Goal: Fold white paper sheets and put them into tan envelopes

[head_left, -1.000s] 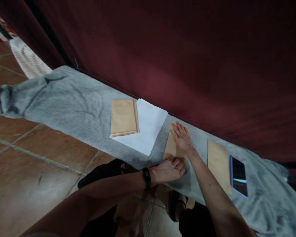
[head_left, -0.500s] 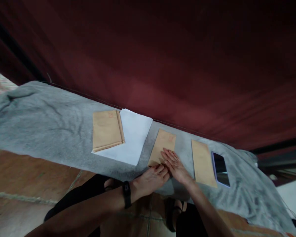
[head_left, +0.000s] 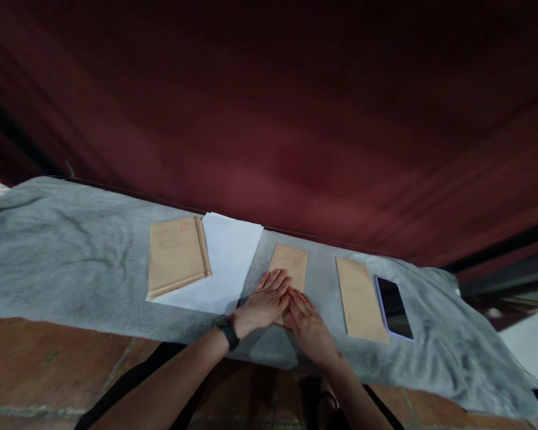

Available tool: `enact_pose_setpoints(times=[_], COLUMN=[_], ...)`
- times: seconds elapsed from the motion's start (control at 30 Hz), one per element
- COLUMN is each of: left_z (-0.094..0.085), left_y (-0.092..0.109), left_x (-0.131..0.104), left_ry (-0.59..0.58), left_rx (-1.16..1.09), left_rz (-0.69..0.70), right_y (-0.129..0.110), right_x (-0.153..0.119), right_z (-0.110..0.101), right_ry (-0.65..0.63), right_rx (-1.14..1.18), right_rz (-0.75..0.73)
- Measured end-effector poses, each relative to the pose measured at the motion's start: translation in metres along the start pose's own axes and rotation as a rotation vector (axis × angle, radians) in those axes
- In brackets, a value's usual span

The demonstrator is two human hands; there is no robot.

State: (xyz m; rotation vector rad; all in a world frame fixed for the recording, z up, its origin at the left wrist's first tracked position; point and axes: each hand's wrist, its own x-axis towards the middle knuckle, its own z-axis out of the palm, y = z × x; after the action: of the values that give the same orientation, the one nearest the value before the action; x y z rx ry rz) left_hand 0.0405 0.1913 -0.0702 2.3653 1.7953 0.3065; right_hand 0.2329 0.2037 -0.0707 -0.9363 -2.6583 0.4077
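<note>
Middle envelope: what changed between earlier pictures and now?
The left hand, earlier curled at the near end, now lies flat farther up the middle envelope. The right hand moved from the far end toward the near one. Envelope stack, paper and phone stayed put.

On the right part of the long, rumpled grey plush cloth [head_left: 36, 257], a dark-screened, lilac-rimmed rectangular phone [head_left: 395, 307], face up; behind the cloth, a dark-red hanging curtain [head_left: 269, 125]; below the cloth's near edge, brown floor tiles [head_left: 49, 358] with pale grout; beside the cloth's right end, a flat white object [head_left: 531, 347], too unclear to name
</note>
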Motion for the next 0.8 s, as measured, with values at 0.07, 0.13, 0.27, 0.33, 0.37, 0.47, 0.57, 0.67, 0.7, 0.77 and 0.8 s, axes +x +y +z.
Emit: enact_pose_setpoints(times=[0.07, 0.13, 0.27, 0.33, 0.37, 0.47, 0.57, 0.67, 0.7, 0.77, 0.8], left_z=[-0.003, -0.004, 0.001, 0.005, 0.007, 0.011, 0.013, 0.014, 0.014, 0.013, 0.012], left_y=[-0.002, -0.003, -0.004, -0.003, -0.002, 0.002, 0.007, 0.009, 0.009, 0.009, 0.009], left_x=[0.007, 0.014, 0.028, 0.033, 0.035, 0.041, 0.043, 0.044, 0.044, 0.046, 0.048], left_ry=[-0.009, 0.018, 0.081, 0.1, 0.105, 0.112, 0.106, 0.109, 0.109, 0.095, 0.086], left_rx=[0.012, 0.027, 0.052, 0.057, 0.06, 0.076, 0.107, 0.147, 0.161, 0.184, 0.192], left_rz=[0.002, -0.006, -0.039, -0.07, -0.088, -0.155, -0.201, -0.211, -0.212, -0.205, -0.199], right_y=[-0.006, -0.009, -0.013, -0.014, -0.014, -0.014, -0.013, -0.012, -0.012, -0.012, -0.012], right_x=[-0.006, -0.011, -0.016, -0.015, -0.015, -0.013, -0.011, -0.009, -0.008, -0.006, -0.005], right_z=[-0.004, -0.007, -0.009, -0.007, -0.005, -0.002, -0.002, -0.006, -0.007, -0.01, -0.011], right_ry=[-0.012, -0.026, -0.015, -0.004, 0.005, 0.045, 0.048, 0.02, 0.009, -0.019, -0.034], right_rx=[-0.001, 0.005, -0.008, -0.005, -0.001, -0.012, -0.035, -0.043, -0.044, -0.041, -0.039], right_rz=[-0.021, -0.044, -0.065, -0.076, -0.084, -0.099, -0.124, -0.157, -0.164, -0.174, -0.177])
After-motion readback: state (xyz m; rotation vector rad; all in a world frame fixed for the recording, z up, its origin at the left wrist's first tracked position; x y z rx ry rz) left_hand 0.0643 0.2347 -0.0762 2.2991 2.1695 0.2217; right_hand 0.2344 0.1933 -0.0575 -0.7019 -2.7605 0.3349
